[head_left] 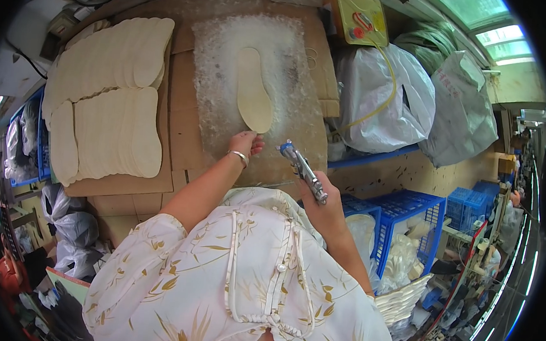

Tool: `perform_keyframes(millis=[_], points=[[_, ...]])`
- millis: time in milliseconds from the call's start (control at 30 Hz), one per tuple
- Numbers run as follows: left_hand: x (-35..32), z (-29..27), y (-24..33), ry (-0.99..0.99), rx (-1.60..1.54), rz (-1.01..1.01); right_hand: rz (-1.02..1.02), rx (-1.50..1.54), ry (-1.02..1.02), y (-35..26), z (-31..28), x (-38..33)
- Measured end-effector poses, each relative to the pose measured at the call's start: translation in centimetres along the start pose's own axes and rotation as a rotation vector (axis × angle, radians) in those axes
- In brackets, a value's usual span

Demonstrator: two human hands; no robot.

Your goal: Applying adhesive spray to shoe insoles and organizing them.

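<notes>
A cream insole [255, 91] lies flat on a cardboard sheet whitened by dried spray. My left hand [246, 144], with a bracelet at the wrist, is at the insole's near end; its fingers are curled and seem to pinch the edge. In my right hand [323, 195] is a metal spray gun [305, 172] with a blue part at its front end. It is held to the right of the insole, apart from it, its front pointing away and to the left. To the left, cream insoles [109, 132] lie overlapped in two rows on cardboard.
A yellow can [356, 18] stands at the back right, with a yellow hose [392, 84] running down from it. White plastic bags [387, 99] sit along the right side. Below them are blue crates [410, 219] holding pale pieces. More bagged goods [72, 227] are at the lower left.
</notes>
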State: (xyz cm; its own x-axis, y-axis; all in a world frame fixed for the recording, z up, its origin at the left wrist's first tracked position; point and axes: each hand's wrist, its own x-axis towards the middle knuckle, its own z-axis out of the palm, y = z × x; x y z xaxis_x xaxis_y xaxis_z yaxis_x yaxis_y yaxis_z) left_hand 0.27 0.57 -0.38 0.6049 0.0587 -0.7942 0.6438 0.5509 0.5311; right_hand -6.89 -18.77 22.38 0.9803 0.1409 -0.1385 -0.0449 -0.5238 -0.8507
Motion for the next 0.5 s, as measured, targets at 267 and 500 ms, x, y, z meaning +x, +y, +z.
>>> perform_keyframes(millis=[267,500], points=[[-0.01,-0.31,-0.01,-0.009,-0.004,-0.01,0.051,0.018,-0.022,-0.11,-0.31,-0.66],[-0.55,-0.13,0.11,-0.014,0.012,-0.048,0.085,-0.006,0.013,0.61,-0.41,-0.77]])
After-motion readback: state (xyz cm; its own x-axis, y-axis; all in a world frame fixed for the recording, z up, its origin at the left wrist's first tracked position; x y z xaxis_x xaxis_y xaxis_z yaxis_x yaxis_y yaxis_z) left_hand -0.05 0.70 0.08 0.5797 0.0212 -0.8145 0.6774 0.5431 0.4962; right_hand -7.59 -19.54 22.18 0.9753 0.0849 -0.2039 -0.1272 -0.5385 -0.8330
